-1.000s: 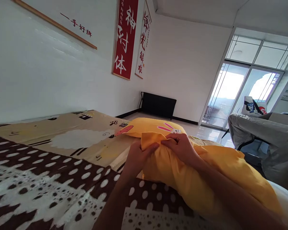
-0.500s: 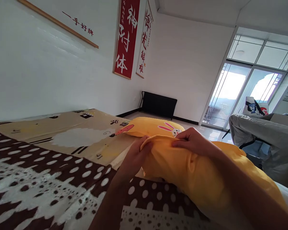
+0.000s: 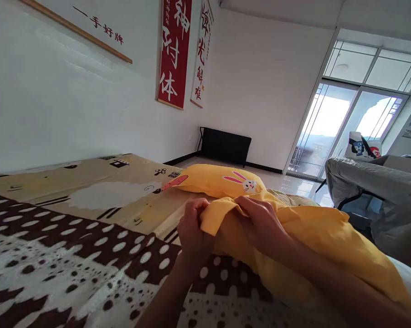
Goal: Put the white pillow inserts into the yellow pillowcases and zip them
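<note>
A yellow fabric cover [image 3: 315, 223] stretches from the middle of the bed to the lower right, bunched and creased. My left hand [image 3: 196, 232] is closed round its near left edge, where a flap folds over the fingers. Close by on the right, my right hand [image 3: 260, 221] grips the same edge, its fingertips partly hidden by the cloth. Just beyond my hands lies a yellow pillow [image 3: 208, 180] with a rabbit face and a pink carrot-like print.
Beneath are a beige patterned sheet [image 3: 103, 193] and a brown-and-white spotted blanket [image 3: 89, 264]. A black folded panel [image 3: 225, 146] stands by the far wall. At right is a plastic-covered table [image 3: 372, 182] bearing bags. Scrolls hang on the left wall.
My right hand has moved slightly left and down, closer to my left hand. The cover's edge now folds over between them, and more of the rabbit print shows.
</note>
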Demonstrator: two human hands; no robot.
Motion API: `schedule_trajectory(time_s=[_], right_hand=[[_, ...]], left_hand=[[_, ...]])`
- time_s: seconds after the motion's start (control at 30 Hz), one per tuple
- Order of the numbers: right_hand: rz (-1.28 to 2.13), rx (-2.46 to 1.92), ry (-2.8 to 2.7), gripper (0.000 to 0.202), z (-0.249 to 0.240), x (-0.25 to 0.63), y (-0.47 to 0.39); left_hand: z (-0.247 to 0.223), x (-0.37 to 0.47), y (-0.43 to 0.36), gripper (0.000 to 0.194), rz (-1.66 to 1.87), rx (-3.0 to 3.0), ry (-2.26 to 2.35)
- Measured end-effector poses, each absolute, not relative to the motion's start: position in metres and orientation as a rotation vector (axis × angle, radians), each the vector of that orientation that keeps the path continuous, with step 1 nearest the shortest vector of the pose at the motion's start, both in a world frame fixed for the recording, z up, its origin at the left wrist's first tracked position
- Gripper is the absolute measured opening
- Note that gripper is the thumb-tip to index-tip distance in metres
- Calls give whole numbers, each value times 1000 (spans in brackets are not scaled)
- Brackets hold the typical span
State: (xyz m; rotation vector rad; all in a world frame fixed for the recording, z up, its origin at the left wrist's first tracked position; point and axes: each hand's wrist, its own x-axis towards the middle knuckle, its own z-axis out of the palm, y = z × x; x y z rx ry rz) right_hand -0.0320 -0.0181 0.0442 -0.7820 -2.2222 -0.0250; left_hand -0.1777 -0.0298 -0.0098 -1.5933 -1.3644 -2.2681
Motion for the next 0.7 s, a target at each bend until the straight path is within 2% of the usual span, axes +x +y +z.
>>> schedule_trajectory(time_s=[0.1, 0.2, 0.3, 0.37, 0.53, 0.7], right_hand=[[-143, -681, -2125, 26, 46, -23, -12], [-442, -566, -2108, 29, 51, -15, -7], [-774, -469, -2188, 25, 55, -8, -5], [-877, -414, -2215, 26, 57, -5, -5], [-678, -508, -2347, 26, 71, 6, 0], [-519, -885, -2548, 35, 82, 73, 21]], left_hand=[[-2, -177, -30, 17, -2288, -1907, -1268], [2, -178, -28, 10, -2179, -2270, -1102], [-2, -177, -26, 8, -2338, -2296, -1043], [-6, -176, -25, 14, -2505, -2267, -1056], [-7, -181, -19, 28, -2764, -1811, -1399], [-11, -197, 14, 41, -3103, -1294, -1540]])
